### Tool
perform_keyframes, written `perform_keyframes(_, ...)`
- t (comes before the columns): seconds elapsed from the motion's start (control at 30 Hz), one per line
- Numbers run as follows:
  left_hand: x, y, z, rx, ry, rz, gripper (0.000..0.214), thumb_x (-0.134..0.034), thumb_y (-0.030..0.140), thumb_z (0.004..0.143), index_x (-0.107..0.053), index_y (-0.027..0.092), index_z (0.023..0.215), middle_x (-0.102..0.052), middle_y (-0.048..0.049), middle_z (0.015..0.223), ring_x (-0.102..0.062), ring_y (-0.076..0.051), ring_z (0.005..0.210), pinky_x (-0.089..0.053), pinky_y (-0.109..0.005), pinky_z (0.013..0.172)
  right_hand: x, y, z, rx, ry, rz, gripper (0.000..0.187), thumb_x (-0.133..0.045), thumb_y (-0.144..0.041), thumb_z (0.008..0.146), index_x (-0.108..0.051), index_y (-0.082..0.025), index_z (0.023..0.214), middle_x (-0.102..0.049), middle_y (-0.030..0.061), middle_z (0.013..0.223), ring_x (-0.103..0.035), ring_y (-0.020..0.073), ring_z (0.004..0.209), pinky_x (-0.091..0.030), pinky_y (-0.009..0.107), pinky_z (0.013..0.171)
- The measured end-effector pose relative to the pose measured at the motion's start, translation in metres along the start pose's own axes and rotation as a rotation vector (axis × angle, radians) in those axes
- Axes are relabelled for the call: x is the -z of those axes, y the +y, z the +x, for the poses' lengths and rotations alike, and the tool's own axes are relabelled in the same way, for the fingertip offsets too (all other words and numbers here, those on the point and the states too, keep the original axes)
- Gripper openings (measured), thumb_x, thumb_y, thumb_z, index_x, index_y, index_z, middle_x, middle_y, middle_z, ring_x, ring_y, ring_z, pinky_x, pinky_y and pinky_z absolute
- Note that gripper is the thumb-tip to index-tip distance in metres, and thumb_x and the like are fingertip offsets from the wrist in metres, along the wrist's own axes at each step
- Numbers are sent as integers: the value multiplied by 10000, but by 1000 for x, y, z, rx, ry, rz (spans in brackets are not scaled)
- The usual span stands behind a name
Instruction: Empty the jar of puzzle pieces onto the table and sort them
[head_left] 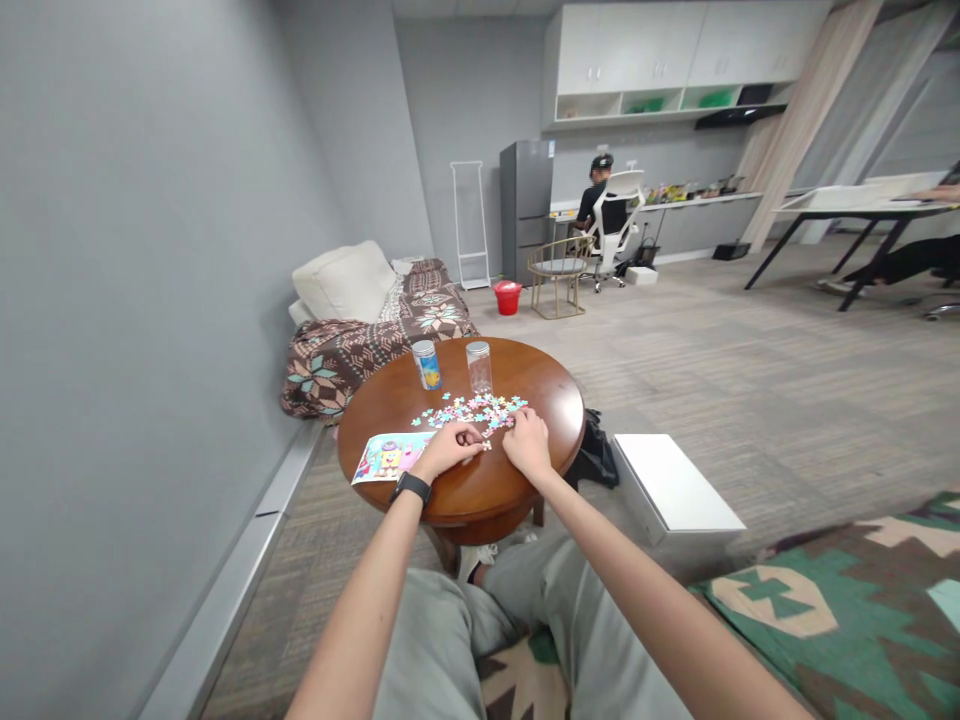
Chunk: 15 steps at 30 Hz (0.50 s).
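Small pastel jigsaw puzzle pieces (pixel 457 411) lie scattered in a loose pile on the round brown table (pixel 547 375). My left hand (pixel 450 447), with a black watch (pixel 411 486) on its wrist, is curled in front of the pile. Its thumb and fingertips close at the edge of a pale puzzle piece (pixel 487 445). On the pile's right side rests my right hand (pixel 528 443), fingers bent down and closed among the pieces; whatever is under its fingertips is hidden. A printed cartoon picture sheet (pixel 386 457) lies left of my left hand, which partly covers it.
Behind the pile stand a jar with a blue-yellow label (pixel 427 366) and a clear jar (pixel 479 370), both silver-lidded. A white box (pixel 675 480) is on the floor to the right. Further back are a patterned sofa (pixel 420 300), a red bucket (pixel 508 297) and a seated person (pixel 589 203).
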<state>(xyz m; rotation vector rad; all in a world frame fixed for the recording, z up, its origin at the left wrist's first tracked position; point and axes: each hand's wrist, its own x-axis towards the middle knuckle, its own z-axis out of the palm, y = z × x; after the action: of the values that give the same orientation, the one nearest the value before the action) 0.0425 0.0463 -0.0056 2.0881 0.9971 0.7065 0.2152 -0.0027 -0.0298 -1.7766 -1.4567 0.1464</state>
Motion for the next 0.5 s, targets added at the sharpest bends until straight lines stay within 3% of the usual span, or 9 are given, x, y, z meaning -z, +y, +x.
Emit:
perform_keyframes(0.2,0,-6,3,-40,42,76,239,-632,277,765,-728,179,961,-617,-10,752,-534,-140,687,-417,-243,662,4,6,4,-14,13,162,375,-404,-26,713,-604,-182,988,-581,115,1058,-541,251,1019,-376,408,997)
perform_keyframes(0.5,-1,-12,4,-49,34,104,191,-619,259,777,-734,175,905,-612,-14,748,-538,-149,697,-419,-252,664,6,8,4,-91,81,325,350,-381,-20,675,-582,-175,916,-521,95,1000,-549,207,933,-441,328,922)
